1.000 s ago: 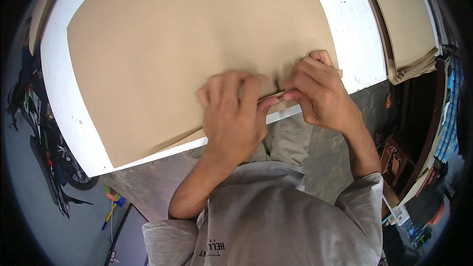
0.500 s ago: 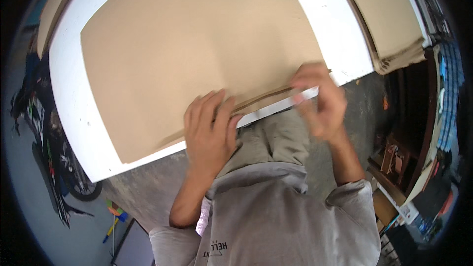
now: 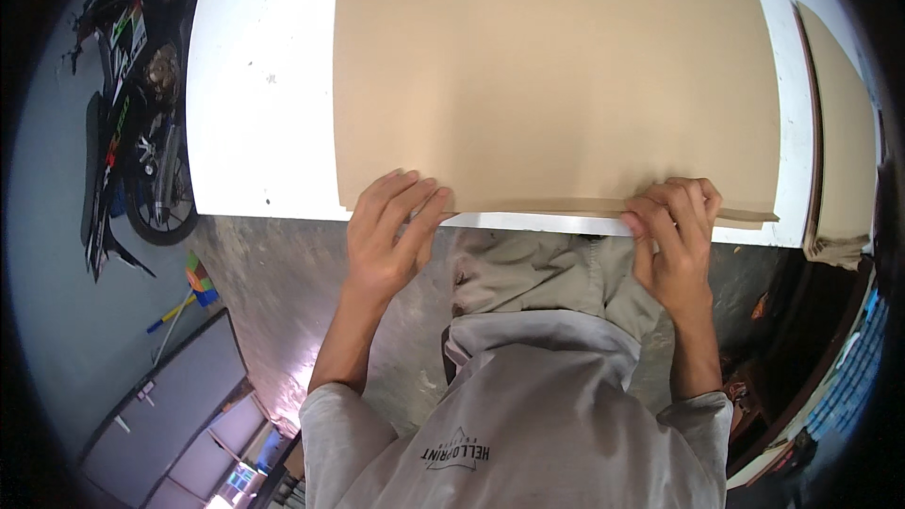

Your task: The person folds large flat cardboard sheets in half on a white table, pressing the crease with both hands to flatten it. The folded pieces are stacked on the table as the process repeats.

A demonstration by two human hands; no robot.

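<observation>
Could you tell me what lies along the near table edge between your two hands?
In the head view, between the left hand and right hand runs only the folded near edge of the brown sheet over the white table.

Single view only: head-worn fisheye, left of paired cameras, aimed steeply down over wearer's own chest. No second view supplied, so no overlap to be noted. Close range: left hand (image 3: 391, 236) and right hand (image 3: 677, 240) seen just below frame centre, forearms entering from lower edge. Brown sheet (image 3: 556, 75) and white table (image 3: 259, 113) fill upper half, beyond both hands. Straight table edge bent toward rim; corners vignetted black. Floor visible left of left hand.
</observation>
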